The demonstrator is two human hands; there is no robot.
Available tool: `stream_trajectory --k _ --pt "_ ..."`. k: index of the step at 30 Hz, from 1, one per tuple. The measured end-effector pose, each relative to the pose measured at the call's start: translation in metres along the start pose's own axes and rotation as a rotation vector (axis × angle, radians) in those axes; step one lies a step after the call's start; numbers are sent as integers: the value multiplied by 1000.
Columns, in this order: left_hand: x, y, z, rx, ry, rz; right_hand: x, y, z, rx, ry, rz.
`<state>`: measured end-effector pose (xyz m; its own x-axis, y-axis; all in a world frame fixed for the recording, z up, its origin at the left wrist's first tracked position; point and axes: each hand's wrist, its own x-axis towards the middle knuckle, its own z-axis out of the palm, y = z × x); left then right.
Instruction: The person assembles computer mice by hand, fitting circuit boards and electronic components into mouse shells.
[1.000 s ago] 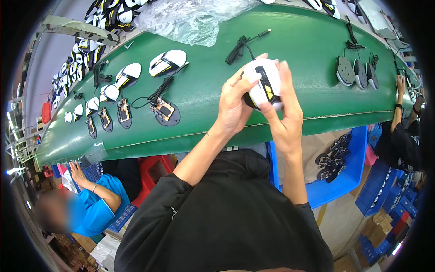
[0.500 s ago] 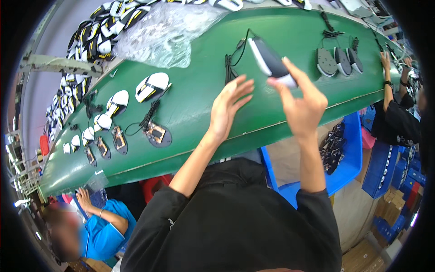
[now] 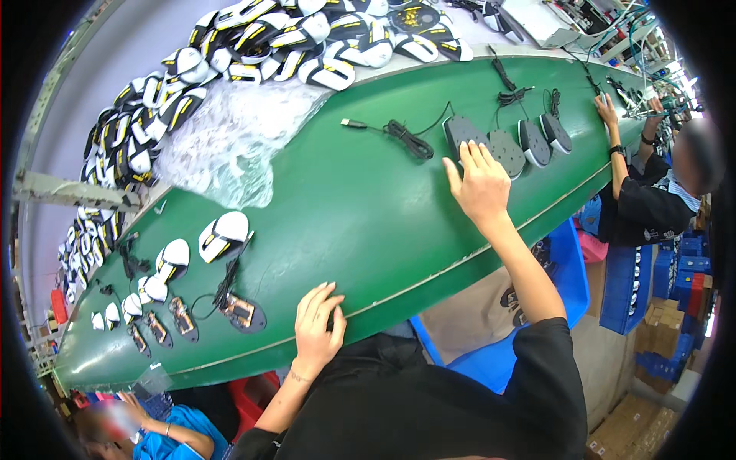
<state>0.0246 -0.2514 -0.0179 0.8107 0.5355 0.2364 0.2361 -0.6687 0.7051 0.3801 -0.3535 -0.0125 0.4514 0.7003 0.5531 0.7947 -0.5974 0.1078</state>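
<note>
A dark computer mouse (image 3: 458,129) lies underside up on the green belt, its cable (image 3: 410,139) bundled to its left. My right hand (image 3: 483,180) rests on its near end, fingers stretched out flat and thumb apart. Close by on the right are three more upturned mice: a grey one (image 3: 506,155), a dark one (image 3: 534,142) and one with a white edge (image 3: 556,133). At the belt's near edge, my left hand (image 3: 318,326) holds nothing, its fingers loosely bent and apart.
White mouse shells (image 3: 224,236) and mouse bases with open circuit boards (image 3: 242,313) line the left of the belt (image 3: 368,245). Clear plastic bags (image 3: 230,138) and piled shells (image 3: 307,34) lie beyond. A blue bin (image 3: 575,268) stands near right. Co-workers sit at both ends.
My right hand has carried the mouse to the right and laid it beside the others. My left hand has drawn back to the near edge. The view has shifted.
</note>
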Motion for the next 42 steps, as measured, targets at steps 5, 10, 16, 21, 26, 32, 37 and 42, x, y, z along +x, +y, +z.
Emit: stream_trajectory --k 5,10,16,21,26,32,37,42 --pt "4 5 -5 63 -99 -40 85 37 -12 293 -213 244" --pt "9 6 -1 135 -181 -52 216 183 95 1 -72 439" --pt "-1 -3 -7 166 -267 -9 294 309 254 -407 -248 559" --pt "-41 -9 -8 127 -306 -80 312 366 295 -120 -290 346" --pt "-20 -12 -16 179 -312 84 278 354 263 -180 -313 362" --pt "-6 -5 -11 185 -319 58 191 332 145 -433 -364 243" --pt "10 5 -8 162 -293 31 86 355 51 -755 -383 44" --pt "16 14 -10 143 -284 56 24 374 8 -856 -476 273"
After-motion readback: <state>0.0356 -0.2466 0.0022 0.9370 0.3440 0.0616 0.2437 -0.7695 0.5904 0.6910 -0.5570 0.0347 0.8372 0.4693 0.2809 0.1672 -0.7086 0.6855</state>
